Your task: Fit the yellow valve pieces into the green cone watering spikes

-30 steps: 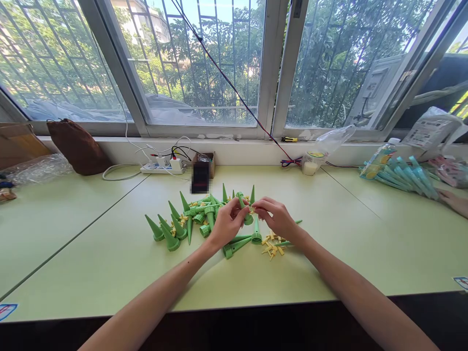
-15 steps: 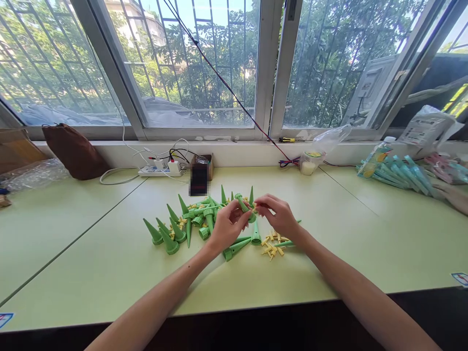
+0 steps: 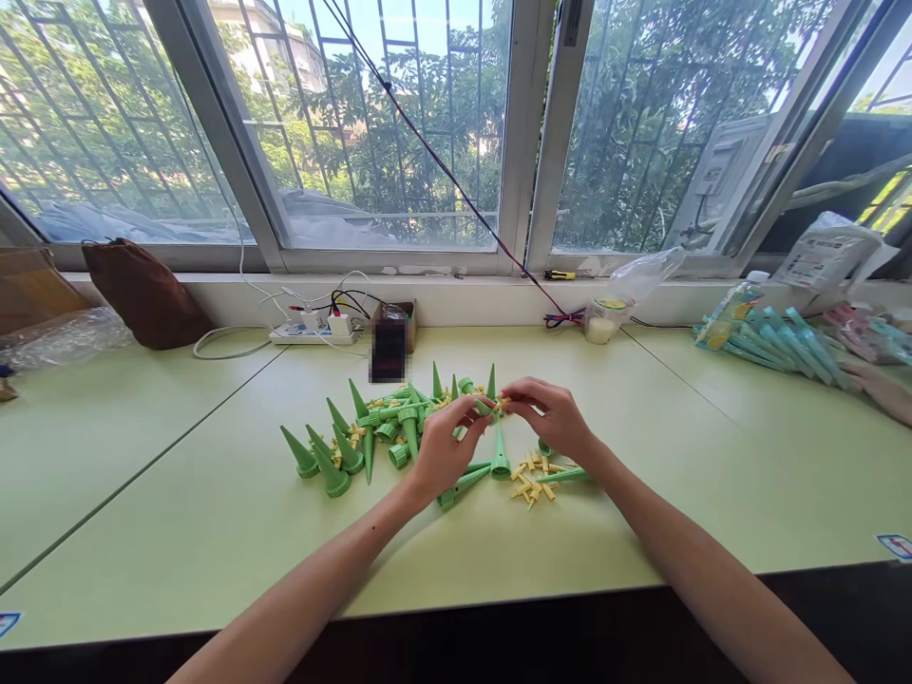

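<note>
fingers of the left hand (image 3: pixel 446 442) pinch a green piece (image 3: pixel 484 408) over the bench (image 3: pixel 406 560); those of the right hand (image 3: pixel 550 415) hold what seems a small yellow fitting (image 3: pixel 502 405) just beside it.

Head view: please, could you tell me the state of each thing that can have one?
Left hand: holding a green piece.
Right hand: pinching a small yellow piece close to the green piece.
Green spikes at far left: standing, points up.
Green spike by the left wrist: lying down.
Yellow pile: loose on the table.
Power strip: plugs inserted.
Bottle: capped.
</note>
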Available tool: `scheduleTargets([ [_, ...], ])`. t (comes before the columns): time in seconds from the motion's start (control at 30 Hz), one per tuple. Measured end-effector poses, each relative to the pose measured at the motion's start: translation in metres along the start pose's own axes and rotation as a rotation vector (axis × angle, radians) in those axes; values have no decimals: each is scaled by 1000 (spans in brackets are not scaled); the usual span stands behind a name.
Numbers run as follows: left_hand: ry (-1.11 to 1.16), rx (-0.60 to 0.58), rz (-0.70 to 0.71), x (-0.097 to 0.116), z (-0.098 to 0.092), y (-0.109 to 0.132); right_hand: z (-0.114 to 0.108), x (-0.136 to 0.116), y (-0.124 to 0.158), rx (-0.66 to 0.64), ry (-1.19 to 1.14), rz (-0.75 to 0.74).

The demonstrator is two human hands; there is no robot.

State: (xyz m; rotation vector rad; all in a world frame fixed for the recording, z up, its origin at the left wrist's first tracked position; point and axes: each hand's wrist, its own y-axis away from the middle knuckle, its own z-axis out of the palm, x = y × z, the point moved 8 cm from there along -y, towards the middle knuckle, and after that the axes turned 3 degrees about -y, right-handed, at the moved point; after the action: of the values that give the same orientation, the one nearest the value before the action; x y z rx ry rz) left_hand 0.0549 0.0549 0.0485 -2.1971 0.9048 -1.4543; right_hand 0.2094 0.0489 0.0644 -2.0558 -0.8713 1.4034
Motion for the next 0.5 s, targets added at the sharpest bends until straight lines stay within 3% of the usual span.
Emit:
scheduleTargets([
  [0.5,-57,-117,45,-5,9,5,2,22,2,-39,-157,205],
])
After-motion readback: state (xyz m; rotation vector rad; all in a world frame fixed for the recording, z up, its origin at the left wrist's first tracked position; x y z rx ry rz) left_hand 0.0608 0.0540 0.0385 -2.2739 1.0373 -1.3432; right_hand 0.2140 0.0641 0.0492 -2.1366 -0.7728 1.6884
